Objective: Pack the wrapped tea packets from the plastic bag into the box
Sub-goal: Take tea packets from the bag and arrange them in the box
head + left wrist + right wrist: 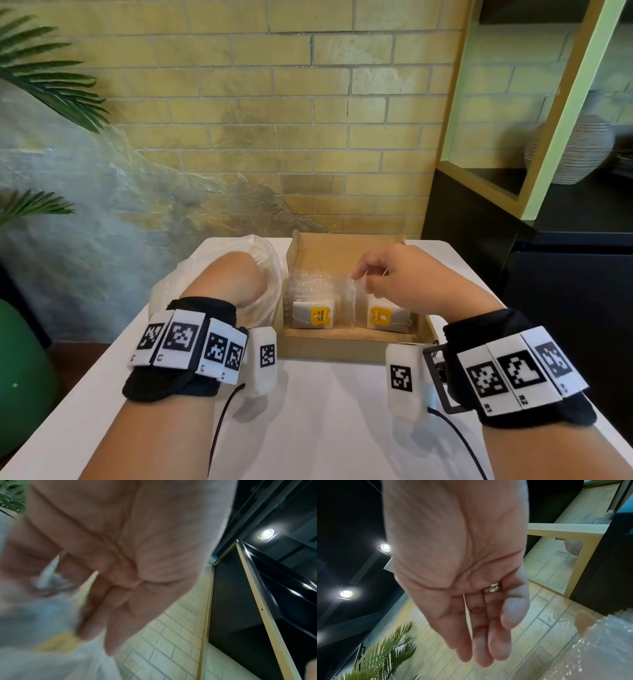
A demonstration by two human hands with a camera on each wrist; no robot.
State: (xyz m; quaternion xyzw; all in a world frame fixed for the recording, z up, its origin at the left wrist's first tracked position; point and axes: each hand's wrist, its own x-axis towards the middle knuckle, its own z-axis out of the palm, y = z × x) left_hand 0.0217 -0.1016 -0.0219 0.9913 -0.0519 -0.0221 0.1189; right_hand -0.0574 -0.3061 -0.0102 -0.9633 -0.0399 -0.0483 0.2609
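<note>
An open cardboard box [342,346] sits at the back of the white table [325,411]. It holds two rows of clear-wrapped tea packets, a left row [313,317] and a right row [383,317], with yellow labels facing me. To its left lies the crumpled plastic bag [263,250]. My left hand [236,277] is plunged into the bag, fingers hidden. The blurred left wrist view shows its fingers [116,615] pinching a pale packet edge [87,588]. My right hand [387,274] hovers over the right row. Its fingers [479,635] are relaxed and empty, beside shiny wrap [599,649].
A black cabinet [565,274] stands close on the right, with a framed shelf holding a ribbed vase [579,150]. Palm fronds [41,75] and a green round object [20,370] are on the left. A brick wall rises behind the table. Cables trail from both wristbands.
</note>
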